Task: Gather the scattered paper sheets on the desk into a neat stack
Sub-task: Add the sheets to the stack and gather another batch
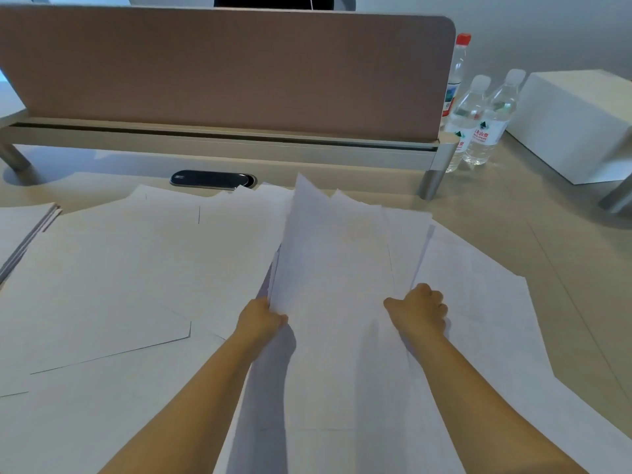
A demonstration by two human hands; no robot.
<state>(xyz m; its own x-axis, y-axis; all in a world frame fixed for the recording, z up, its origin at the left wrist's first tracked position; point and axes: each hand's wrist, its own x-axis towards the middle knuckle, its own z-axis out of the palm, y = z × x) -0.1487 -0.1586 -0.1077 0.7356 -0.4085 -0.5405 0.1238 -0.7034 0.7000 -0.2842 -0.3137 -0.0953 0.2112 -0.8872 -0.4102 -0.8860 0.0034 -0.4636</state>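
A loose bundle of white paper sheets (331, 254) is lifted off the desk in the middle, its far corners fanned and uneven. My left hand (261, 318) grips the bundle's left edge. My right hand (420, 311) is closed on sheets at the bundle's right side. More white sheets (113, 275) lie flat and overlapping over the left and near part of the desk (547, 241). Further sheets (478, 302) spread under and to the right of my right hand.
A brown divider panel (222, 70) on a metal rail runs across the back. A black cable cover (212, 179) sits before it. Three water bottles (478, 118) and a white box (574, 124) stand at the back right. A thin stack of booklets (24, 230) lies at the left edge.
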